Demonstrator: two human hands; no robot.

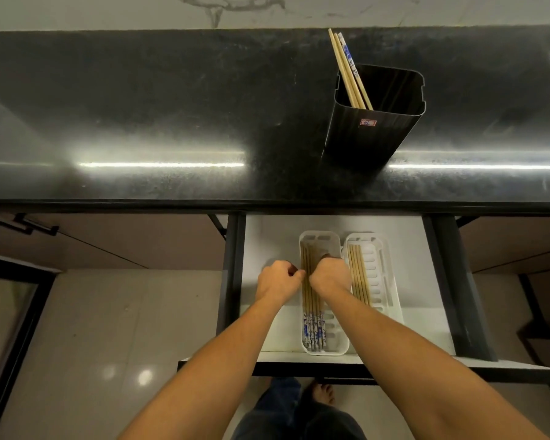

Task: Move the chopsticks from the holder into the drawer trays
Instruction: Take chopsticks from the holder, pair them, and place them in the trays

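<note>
Left hand [278,281], right hand [329,276] curled closed, flanking chopsticks [311,300] in left tray [337,346].

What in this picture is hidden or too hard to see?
Head view only:
- Lower ends of the chopsticks left in the black plastic holder: hidden by its wall.
- Right hand fingers: curled under, grip unclear.
- Holder's small red label: too small to read.
- Back of white drawer: hidden under the black countertop.
</note>
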